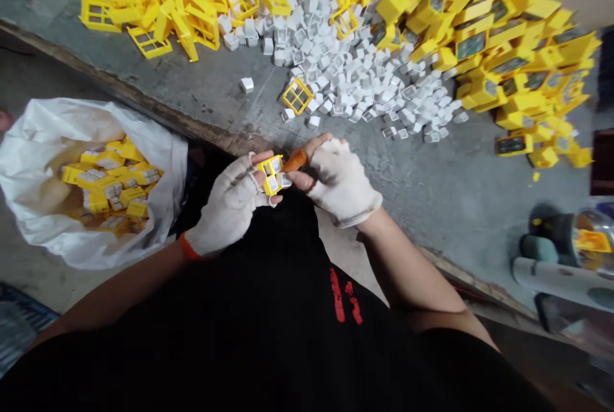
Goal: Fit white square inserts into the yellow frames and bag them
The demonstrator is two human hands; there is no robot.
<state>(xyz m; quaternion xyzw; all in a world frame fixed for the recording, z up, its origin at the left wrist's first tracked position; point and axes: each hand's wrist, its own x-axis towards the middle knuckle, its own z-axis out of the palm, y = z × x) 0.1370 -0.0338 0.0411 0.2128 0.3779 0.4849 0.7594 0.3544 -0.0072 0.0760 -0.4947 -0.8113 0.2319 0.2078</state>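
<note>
My left hand (233,199), in a white fingerless glove, holds a small yellow plastic housing (270,167) with windowed openings, some filled by white caps. The fingers wrap around its sides, in front of my body. My right hand (339,176), gloved the same way, is closed around an orange-brown handle (295,160). That tool points toward the housing; its tip is hidden, so I cannot tell its kind. A white cap (283,179) sits at the housing's right side, by my right thumb. On the bench ahead, a yellow window-like frame (297,96) lies beside loose white caps (330,66).
Yellow frames (148,42) are heaped at the bench's back left, yellow housings (508,41) at the right. A white sack (167,150) with assembled yellow pieces (115,182) stands left, below the bench edge. A white cylinder (561,274) and a clear container lie at far right.
</note>
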